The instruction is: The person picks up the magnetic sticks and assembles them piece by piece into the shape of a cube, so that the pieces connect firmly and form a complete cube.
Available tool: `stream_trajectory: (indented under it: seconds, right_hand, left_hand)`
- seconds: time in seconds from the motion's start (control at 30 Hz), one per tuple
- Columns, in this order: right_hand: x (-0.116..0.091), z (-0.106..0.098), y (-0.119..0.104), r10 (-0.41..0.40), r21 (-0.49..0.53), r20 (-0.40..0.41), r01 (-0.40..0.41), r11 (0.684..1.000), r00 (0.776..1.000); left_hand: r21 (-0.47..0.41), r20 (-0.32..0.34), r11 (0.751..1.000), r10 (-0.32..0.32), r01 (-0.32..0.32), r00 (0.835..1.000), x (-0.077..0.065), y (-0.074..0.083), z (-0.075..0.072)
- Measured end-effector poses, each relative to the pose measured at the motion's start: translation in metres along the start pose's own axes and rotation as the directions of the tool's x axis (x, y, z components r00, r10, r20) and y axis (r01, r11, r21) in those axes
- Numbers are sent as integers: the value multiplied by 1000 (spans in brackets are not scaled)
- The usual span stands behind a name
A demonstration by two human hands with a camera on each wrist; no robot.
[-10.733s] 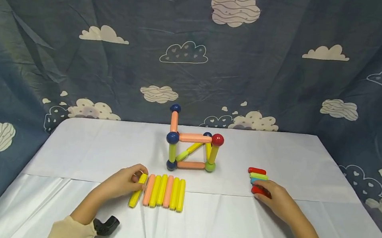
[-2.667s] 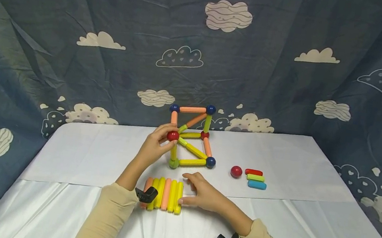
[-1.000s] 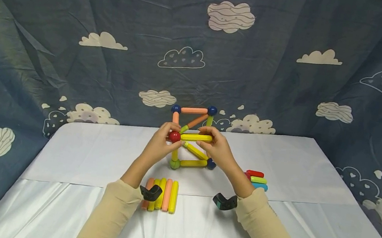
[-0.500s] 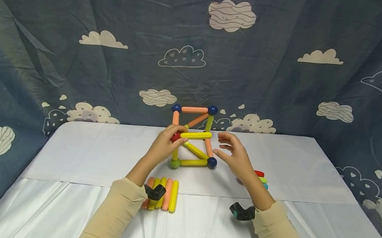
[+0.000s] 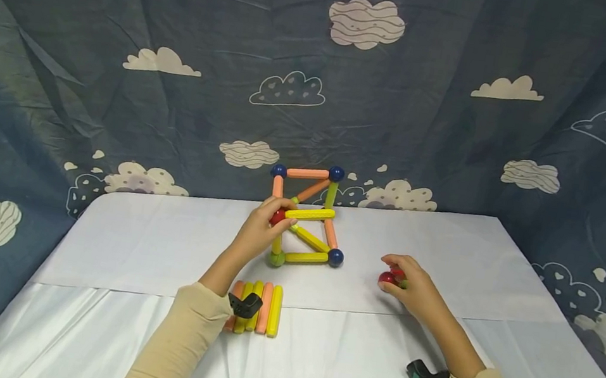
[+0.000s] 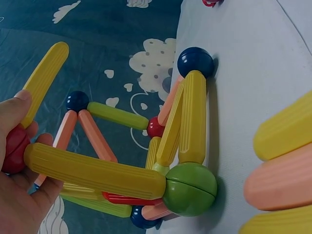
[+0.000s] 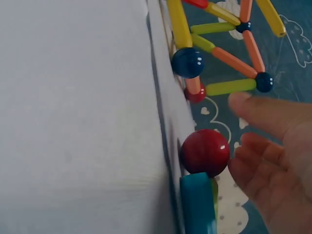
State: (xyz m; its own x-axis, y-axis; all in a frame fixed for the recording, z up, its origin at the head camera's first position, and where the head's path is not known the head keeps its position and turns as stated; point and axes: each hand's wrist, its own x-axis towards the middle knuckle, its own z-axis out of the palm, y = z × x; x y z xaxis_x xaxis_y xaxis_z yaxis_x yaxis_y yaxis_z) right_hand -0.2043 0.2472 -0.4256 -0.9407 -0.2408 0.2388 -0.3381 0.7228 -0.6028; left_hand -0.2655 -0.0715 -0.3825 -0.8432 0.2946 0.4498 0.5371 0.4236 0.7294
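Head: left hand (image 5: 257, 229) holds round red ball (image 5: 277, 216), ridged rod (image 5: 310, 214) attached.

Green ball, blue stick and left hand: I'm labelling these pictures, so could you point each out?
Green ball (image 6: 190, 189): left wrist view, near its middle.
Blue stick (image 7: 197, 202): right wrist view, visible side.
Left hand (image 5: 255, 229): head view, back of hand.
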Motion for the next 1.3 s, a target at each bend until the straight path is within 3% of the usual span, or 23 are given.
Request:
stream_trajectory:
  seconds: [0.2, 0.4, 0.63, 0.77, 0.9, 1.07, 1.3]
  right_hand:
    - [-2, 7, 9, 31, -95, 47, -27, 995, 998]
    - [0, 13, 9, 26, -184, 22, -21, 983, 999]
    - [-1, 13, 8, 56, -174, 25, -51, 983, 998]
    - [3, 10, 4, 78, -87, 1, -77, 993, 997]
    - [14, 5, -8, 74, 100, -51, -69, 993, 996]
    - [39, 2, -31, 61, 345, -83, -29, 938, 995]
    - [70, 6, -61, 39, 470, -83, 4, 883, 996]
  left_hand:
    - [2, -1, 1000, 10, -10, 1000, 0, -1, -1]
    - [4, -2, 1000, 11, -11, 1000, -1, -1, -2]
    - [10, 11, 1000, 0, -1, 1000, -1, -2, -1]
    - [13, 11, 1000, -1, 1, 1000, -1, -2, -2]
    - [10, 9, 1000, 1, -1, 1000, -1, -1, -3]
    - [-4, 14, 1000, 10, -10, 1000, 0, -2, -4]
    - [-6, 40, 999, 44, -44, 998, 0, -4, -5]
